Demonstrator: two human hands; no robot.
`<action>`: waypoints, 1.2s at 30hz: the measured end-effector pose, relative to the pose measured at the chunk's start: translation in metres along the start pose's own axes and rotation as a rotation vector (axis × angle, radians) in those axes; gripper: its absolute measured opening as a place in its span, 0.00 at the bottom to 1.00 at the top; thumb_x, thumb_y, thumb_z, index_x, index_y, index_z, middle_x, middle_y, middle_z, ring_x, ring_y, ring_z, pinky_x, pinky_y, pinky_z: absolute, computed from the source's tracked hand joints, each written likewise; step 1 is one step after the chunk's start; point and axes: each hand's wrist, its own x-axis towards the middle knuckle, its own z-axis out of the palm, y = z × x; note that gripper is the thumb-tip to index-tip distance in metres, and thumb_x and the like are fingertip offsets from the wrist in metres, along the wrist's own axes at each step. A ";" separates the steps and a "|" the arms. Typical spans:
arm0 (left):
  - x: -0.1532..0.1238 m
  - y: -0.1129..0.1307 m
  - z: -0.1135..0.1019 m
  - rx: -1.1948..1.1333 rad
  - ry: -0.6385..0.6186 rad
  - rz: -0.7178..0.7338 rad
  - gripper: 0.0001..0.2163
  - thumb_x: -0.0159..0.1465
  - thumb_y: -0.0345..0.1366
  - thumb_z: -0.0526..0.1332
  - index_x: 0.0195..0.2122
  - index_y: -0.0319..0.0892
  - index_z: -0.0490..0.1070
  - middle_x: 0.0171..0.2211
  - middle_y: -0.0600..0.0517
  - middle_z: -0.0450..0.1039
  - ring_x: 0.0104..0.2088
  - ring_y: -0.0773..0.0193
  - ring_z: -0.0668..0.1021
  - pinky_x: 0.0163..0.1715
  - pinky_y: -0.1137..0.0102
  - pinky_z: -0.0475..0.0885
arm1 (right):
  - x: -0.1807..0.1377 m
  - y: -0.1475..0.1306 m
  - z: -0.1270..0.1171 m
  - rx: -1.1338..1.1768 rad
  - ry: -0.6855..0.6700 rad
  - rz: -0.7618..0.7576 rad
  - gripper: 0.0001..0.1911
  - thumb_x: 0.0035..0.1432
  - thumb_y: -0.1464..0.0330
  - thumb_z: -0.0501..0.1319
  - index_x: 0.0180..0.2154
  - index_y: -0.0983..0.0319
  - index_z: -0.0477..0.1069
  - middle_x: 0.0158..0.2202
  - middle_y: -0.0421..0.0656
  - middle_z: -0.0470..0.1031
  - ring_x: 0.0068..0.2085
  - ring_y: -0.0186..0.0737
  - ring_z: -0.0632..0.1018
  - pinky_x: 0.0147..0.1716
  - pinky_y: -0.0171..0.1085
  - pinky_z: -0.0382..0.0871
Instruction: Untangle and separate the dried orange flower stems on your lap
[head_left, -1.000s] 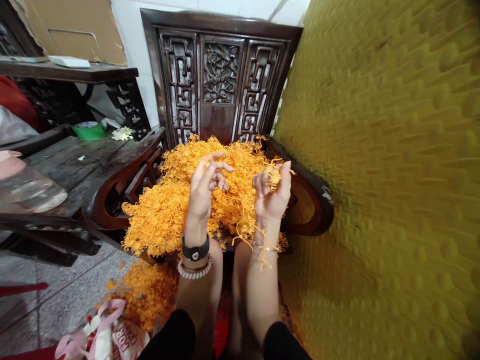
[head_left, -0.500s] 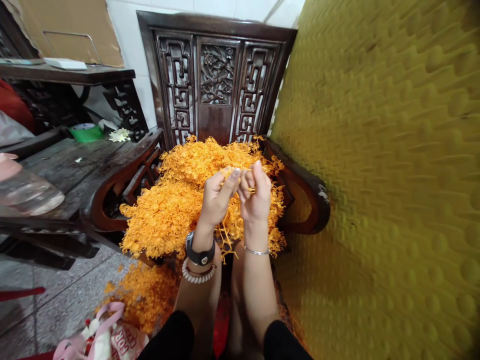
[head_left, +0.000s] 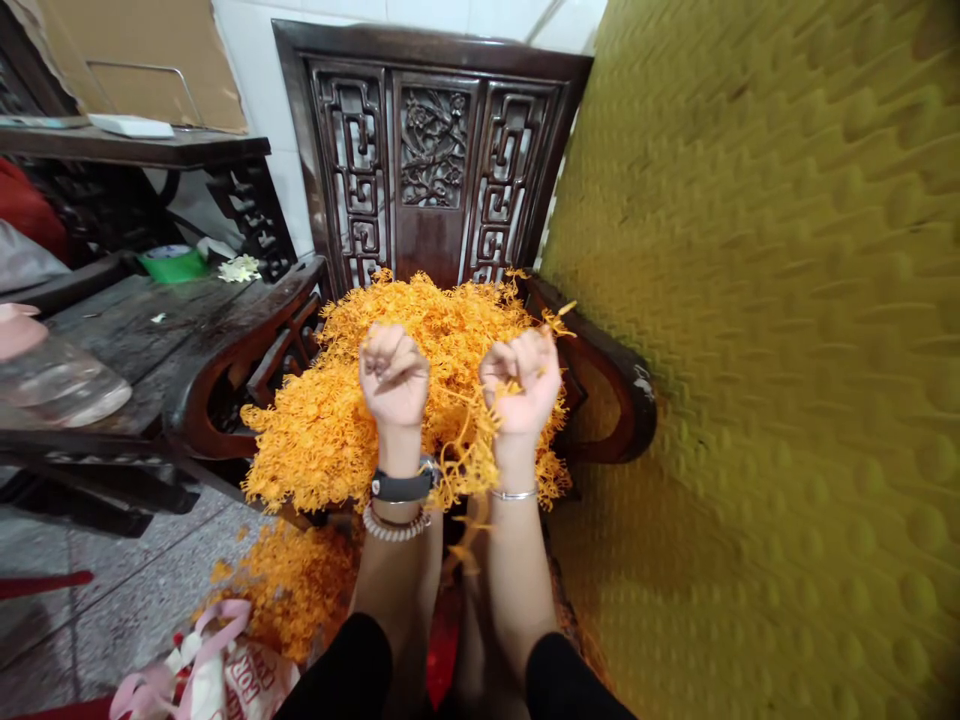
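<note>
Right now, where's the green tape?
Head view, left side: the green tape is on the dark table, just left of the pale crinkled piece.

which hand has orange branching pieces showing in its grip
The right hand, above the silver bangle: orange branching pieces show against its palm and fingers. The left hand, above the black wristband, shows none.

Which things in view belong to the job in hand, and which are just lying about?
Apparently in the job:
- orange strands at the right hand
- orange heap
- chair bearing the heap

Apparently just lying about:
- green roll
- bottle
- flat white box
- pink-handled bag
</note>
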 end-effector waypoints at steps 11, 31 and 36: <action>0.001 0.005 -0.001 0.408 -0.159 -0.093 0.07 0.59 0.33 0.57 0.39 0.45 0.68 0.28 0.56 0.62 0.18 0.77 0.60 0.23 0.77 0.67 | 0.003 -0.013 0.001 -0.521 0.043 -0.079 0.14 0.58 0.60 0.53 0.32 0.58 0.75 0.34 0.37 0.76 0.38 0.32 0.75 0.47 0.39 0.67; -0.013 -0.017 0.017 0.823 -0.401 0.192 0.19 0.64 0.45 0.49 0.20 0.42 0.64 0.15 0.58 0.54 0.16 0.71 0.58 0.15 0.73 0.59 | -0.006 0.003 0.009 -0.123 -0.026 0.041 0.16 0.58 0.67 0.54 0.19 0.59 0.65 0.23 0.35 0.68 0.30 0.29 0.71 0.44 0.36 0.67; 0.000 0.006 0.003 0.393 -0.207 0.198 0.22 0.66 0.47 0.40 0.17 0.44 0.48 0.13 0.60 0.35 0.14 0.70 0.43 0.09 0.75 0.48 | 0.005 -0.024 -0.001 0.008 0.015 -0.169 0.15 0.60 0.68 0.52 0.21 0.57 0.65 0.23 0.33 0.67 0.29 0.28 0.71 0.43 0.34 0.67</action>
